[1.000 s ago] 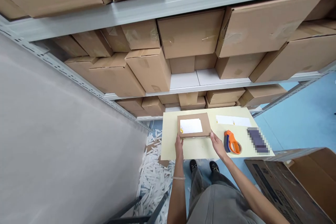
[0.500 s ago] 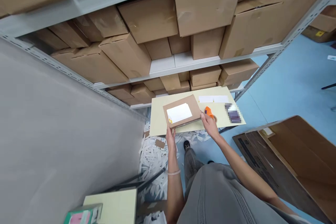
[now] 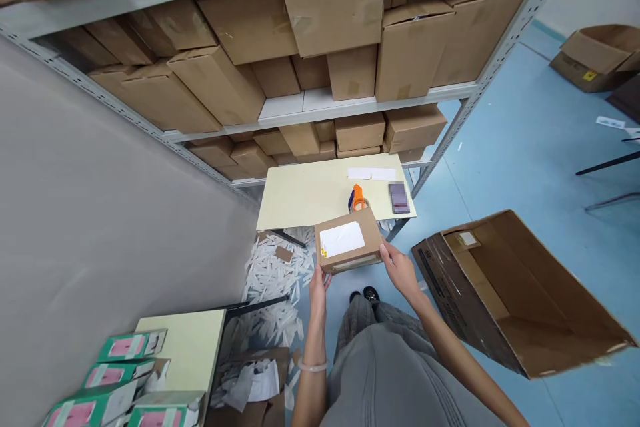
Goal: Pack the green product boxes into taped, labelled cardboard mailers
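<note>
Between my hands is a small cardboard box [image 3: 373, 230] with a white label [image 3: 343, 239] on its top face. My left hand [image 3: 318, 288] grips its lower left corner, fingers partly under it. The right side of the box is held by my right hand [image 3: 399, 267], thumb on top. The box hangs in front of the near edge of a pale yellow table [image 3: 295, 197]. On that table lie an orange tape dispenser [image 3: 357, 196] with a tape roll, white label strips [image 3: 371, 174] and a pixelated dark object [image 3: 399, 197].
A grey metal shelf [image 3: 320, 107] full of cardboard boxes stands ahead. At the right, a large open carton [image 3: 520, 293] lies on the blue floor. Paper scraps [image 3: 273, 280] litter the floor left. Green and pink boxes [image 3: 113, 373] sit on another table [image 3: 193, 333] at lower left.
Both hands have brought the cardboard box off from above the table toward my body. My view has turned right, showing more of the large carton and the green boxes.
</note>
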Motion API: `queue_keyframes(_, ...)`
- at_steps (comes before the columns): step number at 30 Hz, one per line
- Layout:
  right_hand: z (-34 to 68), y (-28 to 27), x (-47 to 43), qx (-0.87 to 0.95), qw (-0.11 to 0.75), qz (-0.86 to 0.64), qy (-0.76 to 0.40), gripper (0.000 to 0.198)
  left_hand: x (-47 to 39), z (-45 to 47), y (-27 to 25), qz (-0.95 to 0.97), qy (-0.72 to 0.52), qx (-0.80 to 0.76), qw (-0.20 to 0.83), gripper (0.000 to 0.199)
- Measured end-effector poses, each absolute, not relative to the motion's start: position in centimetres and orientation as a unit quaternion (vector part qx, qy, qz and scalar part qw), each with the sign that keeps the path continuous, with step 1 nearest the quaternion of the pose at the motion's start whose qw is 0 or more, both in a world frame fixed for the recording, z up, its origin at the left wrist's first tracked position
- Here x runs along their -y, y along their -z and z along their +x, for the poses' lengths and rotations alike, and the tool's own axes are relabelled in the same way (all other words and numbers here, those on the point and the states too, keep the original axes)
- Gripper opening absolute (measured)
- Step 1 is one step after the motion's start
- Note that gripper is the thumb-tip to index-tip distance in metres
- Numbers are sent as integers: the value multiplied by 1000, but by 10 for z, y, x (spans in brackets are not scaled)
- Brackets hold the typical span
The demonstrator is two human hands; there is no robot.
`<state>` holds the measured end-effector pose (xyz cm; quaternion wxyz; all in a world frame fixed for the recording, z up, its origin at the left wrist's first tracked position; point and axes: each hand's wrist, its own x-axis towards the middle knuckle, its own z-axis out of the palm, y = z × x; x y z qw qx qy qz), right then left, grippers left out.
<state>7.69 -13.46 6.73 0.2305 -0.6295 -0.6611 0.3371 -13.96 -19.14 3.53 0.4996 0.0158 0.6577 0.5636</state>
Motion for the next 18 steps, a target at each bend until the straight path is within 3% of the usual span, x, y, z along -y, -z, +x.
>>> queue_keyframes(13, 169, -85, 201, 576, 199, -757, -236, 63, 262, -54, -31, 159, -408, -652, 619, 48)
queue_keyframes(18, 217, -83, 217, 553, 150, -788, -226, 60, 278, -10, -18, 213, -360, -648, 637, 56)
